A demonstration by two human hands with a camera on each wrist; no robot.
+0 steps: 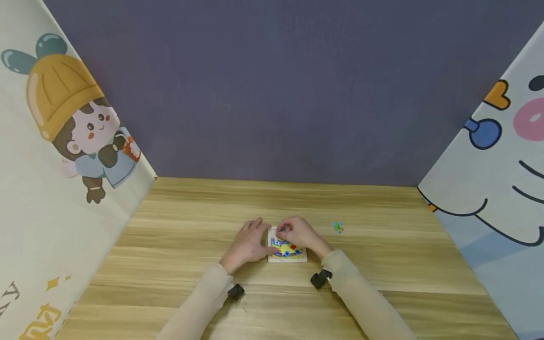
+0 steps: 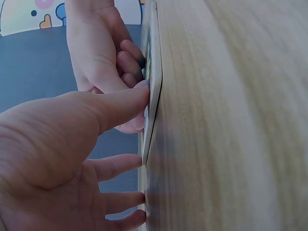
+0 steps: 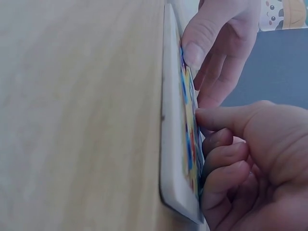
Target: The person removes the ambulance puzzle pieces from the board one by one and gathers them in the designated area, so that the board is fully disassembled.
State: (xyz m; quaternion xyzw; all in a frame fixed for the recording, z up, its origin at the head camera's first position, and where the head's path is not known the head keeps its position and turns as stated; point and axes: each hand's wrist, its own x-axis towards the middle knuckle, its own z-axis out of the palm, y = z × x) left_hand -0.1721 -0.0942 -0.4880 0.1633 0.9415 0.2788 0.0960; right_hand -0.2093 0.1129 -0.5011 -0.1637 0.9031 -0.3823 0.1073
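Observation:
A small jigsaw puzzle board (image 1: 287, 259) with a pale rim lies flat on the table, showing a yellow vehicle with blue wheels and a red cross. My left hand (image 1: 248, 242) is at its left side; the thumb (image 2: 126, 103) presses on the picture, and the other fingers spread straight by the board's left edge and far corner. Over the far part of the picture, my right hand (image 1: 299, 232) has its fingers (image 3: 226, 156) curled and pinches what looks like a puzzle piece, largely hidden under the fingertips. The right thumb's tip touches the board's surface.
To the right of the board lies a small green, blue and orange piece or cluster of pieces (image 1: 338, 227). The wooden table (image 1: 191, 212) meets a dark wall (image 1: 272, 94) at the back, and cartoon-printed panels (image 1: 63, 212) stand at both sides.

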